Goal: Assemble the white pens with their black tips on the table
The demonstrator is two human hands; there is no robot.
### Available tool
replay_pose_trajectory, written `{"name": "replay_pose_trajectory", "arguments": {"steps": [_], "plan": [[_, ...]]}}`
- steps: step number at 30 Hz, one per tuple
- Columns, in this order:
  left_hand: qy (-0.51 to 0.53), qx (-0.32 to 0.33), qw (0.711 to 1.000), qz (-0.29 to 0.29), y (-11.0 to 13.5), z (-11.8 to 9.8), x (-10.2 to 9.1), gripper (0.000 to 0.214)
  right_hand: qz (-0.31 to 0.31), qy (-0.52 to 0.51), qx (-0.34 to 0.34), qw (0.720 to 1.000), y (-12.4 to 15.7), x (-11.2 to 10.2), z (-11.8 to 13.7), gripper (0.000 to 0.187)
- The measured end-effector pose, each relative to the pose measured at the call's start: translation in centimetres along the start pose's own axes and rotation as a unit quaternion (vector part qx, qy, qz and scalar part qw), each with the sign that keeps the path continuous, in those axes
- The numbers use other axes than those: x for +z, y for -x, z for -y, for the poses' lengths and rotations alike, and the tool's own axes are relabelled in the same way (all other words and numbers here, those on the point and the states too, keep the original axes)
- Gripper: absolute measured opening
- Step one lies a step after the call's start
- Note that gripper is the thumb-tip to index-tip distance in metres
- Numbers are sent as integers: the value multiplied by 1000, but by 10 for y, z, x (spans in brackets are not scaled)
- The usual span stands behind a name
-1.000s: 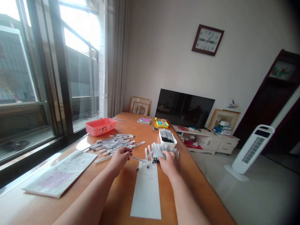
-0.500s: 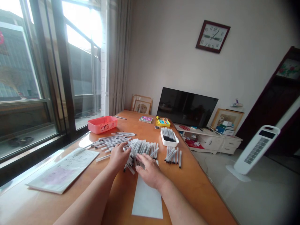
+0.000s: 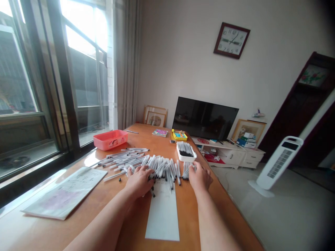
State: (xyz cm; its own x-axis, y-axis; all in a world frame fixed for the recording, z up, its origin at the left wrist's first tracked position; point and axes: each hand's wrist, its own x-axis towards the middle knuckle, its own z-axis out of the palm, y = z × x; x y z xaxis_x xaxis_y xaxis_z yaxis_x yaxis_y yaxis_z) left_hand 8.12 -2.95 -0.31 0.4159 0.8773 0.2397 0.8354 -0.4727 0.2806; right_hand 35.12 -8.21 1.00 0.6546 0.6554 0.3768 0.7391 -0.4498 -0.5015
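A heap of pens [image 3: 164, 166] with translucent white barrels and black ends lies across the middle of the table. My left hand [image 3: 140, 180] is at the heap's near left, its fingers bent down over several pens; a black end pokes out below them. At the right, my right hand [image 3: 200, 177] has thumb and fingers closed around the side of a smaller group of pens [image 3: 185, 170]; the fingertips are partly hidden. A white tray [image 3: 188, 158] with an upright row of similar pens stands just beyond. Longer, thinner pens [image 3: 123, 158] lie loose to the left.
A sheet of white paper [image 3: 162, 219] lies between my forearms. At the left are a booklet [image 3: 65, 195] and a pink plastic box [image 3: 110, 140]. Farther back are a colourful book [image 3: 159, 132] and a yellow box [image 3: 180, 135]. The table's right edge runs beside my right arm.
My right hand has moved right, from the heap to the smaller group of pens. My left hand has shifted slightly right and down, over the heap's near side. The heap looks more spread out.
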Motion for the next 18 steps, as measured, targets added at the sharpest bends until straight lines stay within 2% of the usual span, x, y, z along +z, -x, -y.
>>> {"name": "replay_pose_trajectory", "arguments": {"steps": [3, 5, 8, 13, 18], "plan": [[2, 20, 1000, 7, 1, 2, -3, 40, 83, 21, 14, 996, -5, 7, -10, 47], [10, 26, 1000, 6, 1, 6, -5, 37, 143, 24, -11, 989, 0, 15, -6, 50], [14, 17, 1000, -1, 1, 15, -7, 33, 188, 20, -73, 979, 14, 25, 10, 48], [0, -57, 998, -35, -5, 31, -6, 33, 216, 2, -191, 957, 42, 30, 38, 37], [-1, -148, 987, -65, -14, 48, 1, 34, 279, -30, -266, 922, 58, 25, 54, 40]]}}
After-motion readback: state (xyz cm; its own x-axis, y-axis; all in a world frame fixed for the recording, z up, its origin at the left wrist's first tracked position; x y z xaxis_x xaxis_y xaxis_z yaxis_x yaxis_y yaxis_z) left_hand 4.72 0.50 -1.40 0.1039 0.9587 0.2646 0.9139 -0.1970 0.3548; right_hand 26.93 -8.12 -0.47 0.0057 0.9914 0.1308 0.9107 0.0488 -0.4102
